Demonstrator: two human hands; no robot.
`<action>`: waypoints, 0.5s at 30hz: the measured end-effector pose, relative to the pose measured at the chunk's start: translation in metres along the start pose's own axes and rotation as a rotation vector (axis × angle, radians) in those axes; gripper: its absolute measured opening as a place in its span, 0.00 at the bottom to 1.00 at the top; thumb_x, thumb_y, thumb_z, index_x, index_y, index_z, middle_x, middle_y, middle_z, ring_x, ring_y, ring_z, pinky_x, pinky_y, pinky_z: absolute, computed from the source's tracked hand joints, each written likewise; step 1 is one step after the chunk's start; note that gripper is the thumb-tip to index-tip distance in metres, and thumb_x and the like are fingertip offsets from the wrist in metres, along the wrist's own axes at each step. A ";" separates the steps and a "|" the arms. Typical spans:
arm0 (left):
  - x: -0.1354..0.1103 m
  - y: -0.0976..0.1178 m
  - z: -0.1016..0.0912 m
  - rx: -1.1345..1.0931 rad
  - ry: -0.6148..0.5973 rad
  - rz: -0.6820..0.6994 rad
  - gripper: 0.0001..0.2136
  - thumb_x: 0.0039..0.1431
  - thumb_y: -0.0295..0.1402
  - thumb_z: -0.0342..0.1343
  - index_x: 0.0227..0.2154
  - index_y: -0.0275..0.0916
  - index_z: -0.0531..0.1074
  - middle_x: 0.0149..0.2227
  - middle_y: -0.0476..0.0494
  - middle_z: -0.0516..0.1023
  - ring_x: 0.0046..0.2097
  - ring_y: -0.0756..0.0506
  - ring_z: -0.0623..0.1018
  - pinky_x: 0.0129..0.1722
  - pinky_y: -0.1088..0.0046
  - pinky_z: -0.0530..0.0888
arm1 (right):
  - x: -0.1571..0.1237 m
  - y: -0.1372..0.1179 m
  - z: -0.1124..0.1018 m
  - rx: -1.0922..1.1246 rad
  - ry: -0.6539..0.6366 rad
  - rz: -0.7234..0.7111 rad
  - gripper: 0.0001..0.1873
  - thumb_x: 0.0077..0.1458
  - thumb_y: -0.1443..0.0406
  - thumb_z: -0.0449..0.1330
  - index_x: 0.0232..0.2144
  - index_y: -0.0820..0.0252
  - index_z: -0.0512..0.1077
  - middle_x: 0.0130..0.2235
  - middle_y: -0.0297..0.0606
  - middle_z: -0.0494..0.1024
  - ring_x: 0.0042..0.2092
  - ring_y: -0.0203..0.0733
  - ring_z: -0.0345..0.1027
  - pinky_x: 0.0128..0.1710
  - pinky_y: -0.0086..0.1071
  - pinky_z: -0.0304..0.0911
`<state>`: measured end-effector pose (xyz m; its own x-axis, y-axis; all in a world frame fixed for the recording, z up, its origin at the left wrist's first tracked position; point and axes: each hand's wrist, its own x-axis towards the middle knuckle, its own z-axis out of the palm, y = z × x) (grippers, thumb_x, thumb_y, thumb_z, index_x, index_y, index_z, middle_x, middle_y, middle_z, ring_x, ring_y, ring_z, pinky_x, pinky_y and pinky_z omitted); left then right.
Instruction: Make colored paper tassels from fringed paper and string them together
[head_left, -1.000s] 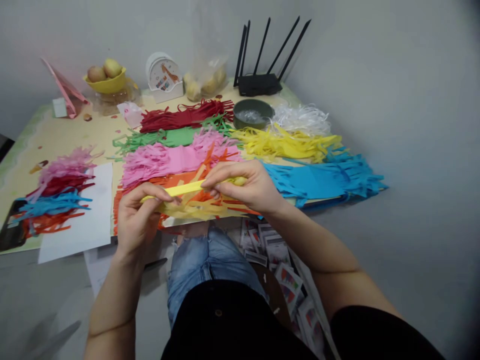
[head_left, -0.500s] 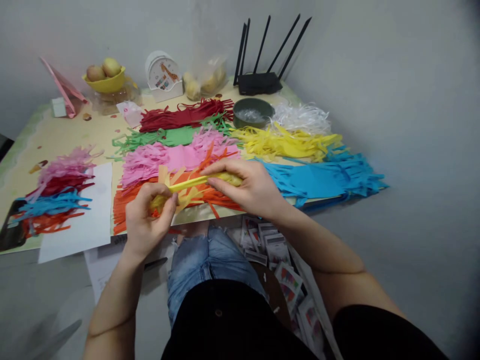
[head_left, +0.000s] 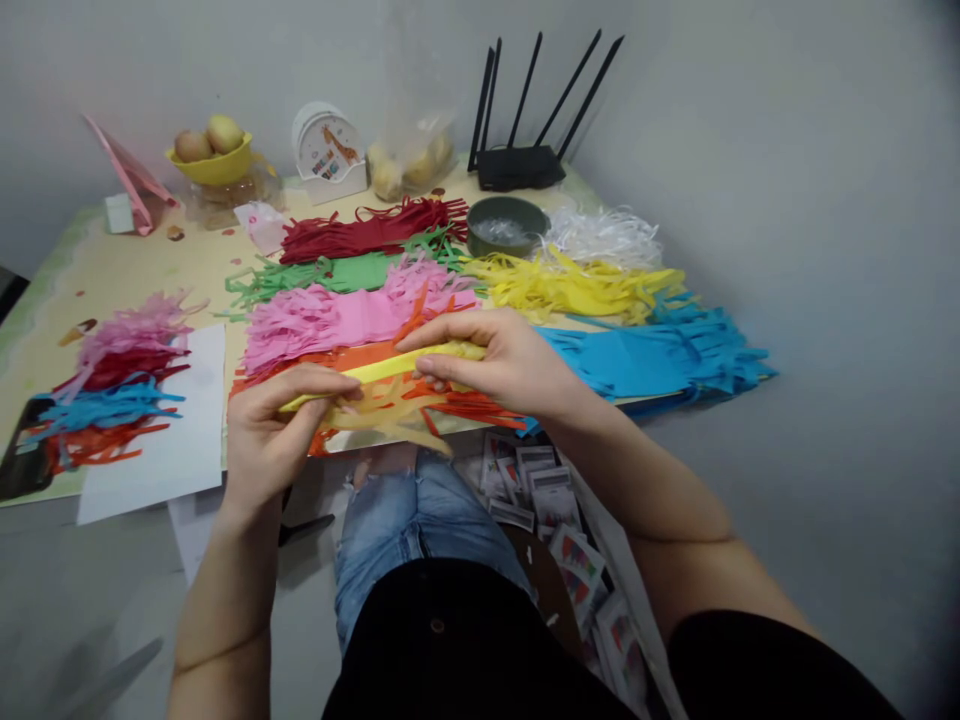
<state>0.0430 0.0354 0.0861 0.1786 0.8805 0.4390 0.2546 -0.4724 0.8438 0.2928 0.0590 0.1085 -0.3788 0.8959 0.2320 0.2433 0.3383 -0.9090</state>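
Observation:
My left hand and my right hand both grip a rolled yellow fringed paper, one at each end, just above the table's near edge. Loose yellow fringe hangs from the roll between my hands. Under it lies the orange fringed paper, with the pink fringed paper behind. My fingers are closed round the roll.
Red, green, yellow, blue and white fringed sheets cover the table. A dark bowl, router, fruit bowl and clock stand at the back. A pile of mixed tassels lies left. Printed cards lie on the floor.
My left hand has turned and slid outward along the roll. The yellow fringe has swung from above the roll to hanging below it. My right hand has stayed nearly in place.

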 end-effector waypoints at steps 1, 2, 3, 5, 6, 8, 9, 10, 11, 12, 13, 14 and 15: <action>-0.001 -0.002 0.001 -0.020 0.014 0.013 0.09 0.62 0.27 0.58 0.34 0.43 0.84 0.29 0.46 0.81 0.34 0.47 0.80 0.37 0.73 0.77 | 0.000 0.000 0.000 0.001 0.004 0.005 0.12 0.56 0.63 0.66 0.41 0.63 0.83 0.39 0.39 0.85 0.36 0.38 0.77 0.37 0.29 0.71; -0.002 -0.003 0.002 -0.029 0.026 0.023 0.09 0.61 0.26 0.58 0.31 0.43 0.83 0.26 0.46 0.80 0.34 0.47 0.80 0.37 0.73 0.77 | 0.000 0.000 0.000 -0.002 0.009 0.003 0.12 0.56 0.63 0.66 0.41 0.62 0.83 0.38 0.39 0.85 0.36 0.38 0.77 0.38 0.29 0.71; -0.002 -0.004 0.002 -0.028 0.037 0.025 0.09 0.61 0.26 0.58 0.30 0.43 0.83 0.25 0.46 0.79 0.35 0.46 0.80 0.37 0.72 0.77 | 0.000 0.000 0.001 -0.007 0.016 -0.003 0.12 0.56 0.63 0.66 0.40 0.62 0.83 0.39 0.39 0.85 0.37 0.38 0.77 0.38 0.29 0.71; -0.002 -0.003 -0.001 0.000 0.040 0.012 0.10 0.60 0.25 0.57 0.29 0.42 0.82 0.26 0.46 0.79 0.36 0.46 0.79 0.37 0.71 0.76 | 0.001 0.000 0.001 -0.029 0.023 -0.026 0.10 0.55 0.64 0.65 0.38 0.61 0.83 0.39 0.38 0.85 0.38 0.39 0.78 0.41 0.29 0.71; -0.001 -0.001 -0.004 0.029 0.013 0.000 0.10 0.60 0.26 0.57 0.29 0.42 0.82 0.27 0.45 0.79 0.36 0.45 0.79 0.37 0.71 0.76 | 0.001 0.000 0.001 -0.049 0.028 -0.038 0.09 0.55 0.65 0.65 0.38 0.61 0.83 0.39 0.38 0.86 0.39 0.39 0.78 0.42 0.30 0.71; 0.004 0.005 -0.010 0.105 -0.097 -0.001 0.08 0.60 0.27 0.57 0.31 0.42 0.81 0.32 0.44 0.82 0.39 0.44 0.80 0.41 0.69 0.76 | 0.001 -0.001 0.003 -0.108 0.043 -0.062 0.09 0.56 0.67 0.64 0.37 0.60 0.83 0.39 0.38 0.86 0.39 0.40 0.78 0.45 0.31 0.71; 0.007 0.010 -0.013 0.153 -0.144 0.020 0.07 0.59 0.28 0.57 0.32 0.42 0.80 0.37 0.43 0.83 0.43 0.42 0.81 0.45 0.66 0.76 | 0.001 -0.001 0.004 -0.141 0.048 -0.077 0.09 0.56 0.67 0.63 0.37 0.60 0.83 0.39 0.37 0.86 0.40 0.40 0.78 0.46 0.32 0.70; 0.010 0.014 -0.015 0.209 -0.176 0.052 0.05 0.58 0.30 0.58 0.34 0.42 0.80 0.42 0.43 0.83 0.49 0.40 0.80 0.51 0.63 0.75 | 0.000 -0.001 0.005 -0.169 0.045 -0.095 0.09 0.57 0.68 0.62 0.38 0.59 0.83 0.40 0.37 0.86 0.41 0.41 0.79 0.47 0.33 0.70; 0.014 0.017 -0.015 0.269 -0.192 0.087 0.06 0.58 0.31 0.60 0.37 0.43 0.79 0.46 0.42 0.83 0.54 0.38 0.78 0.57 0.61 0.72 | 0.000 -0.002 0.006 -0.190 0.036 -0.115 0.10 0.57 0.69 0.62 0.39 0.59 0.82 0.41 0.37 0.86 0.42 0.41 0.79 0.48 0.33 0.70; 0.017 0.019 -0.015 0.321 -0.200 0.118 0.07 0.57 0.33 0.62 0.39 0.43 0.79 0.48 0.42 0.83 0.57 0.38 0.77 0.60 0.59 0.69 | -0.001 -0.002 0.007 -0.208 0.020 -0.135 0.11 0.58 0.69 0.61 0.40 0.58 0.82 0.43 0.37 0.86 0.43 0.41 0.79 0.48 0.33 0.69; 0.020 0.020 -0.013 0.359 -0.210 0.131 0.09 0.57 0.34 0.63 0.41 0.43 0.79 0.48 0.43 0.83 0.56 0.38 0.77 0.60 0.59 0.69 | -0.001 -0.003 0.008 -0.223 0.006 -0.151 0.11 0.59 0.69 0.60 0.41 0.59 0.82 0.43 0.37 0.85 0.43 0.40 0.79 0.48 0.33 0.69; 0.022 0.020 -0.011 0.376 -0.233 0.122 0.09 0.58 0.35 0.63 0.42 0.43 0.79 0.46 0.43 0.83 0.52 0.39 0.79 0.57 0.61 0.71 | -0.002 -0.004 0.008 -0.238 -0.002 -0.162 0.11 0.59 0.70 0.60 0.41 0.59 0.82 0.43 0.37 0.85 0.43 0.40 0.79 0.47 0.32 0.69; 0.024 0.018 -0.008 0.368 -0.267 0.099 0.08 0.59 0.35 0.63 0.41 0.42 0.79 0.42 0.44 0.84 0.46 0.42 0.81 0.51 0.65 0.74 | -0.003 -0.006 0.009 -0.255 -0.001 -0.170 0.11 0.59 0.70 0.60 0.41 0.60 0.81 0.43 0.38 0.85 0.43 0.40 0.79 0.46 0.31 0.68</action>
<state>0.0445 0.0480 0.1140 0.4456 0.8123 0.3763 0.5354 -0.5787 0.6152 0.2848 0.0522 0.1099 -0.4343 0.8202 0.3723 0.3927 0.5444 -0.7412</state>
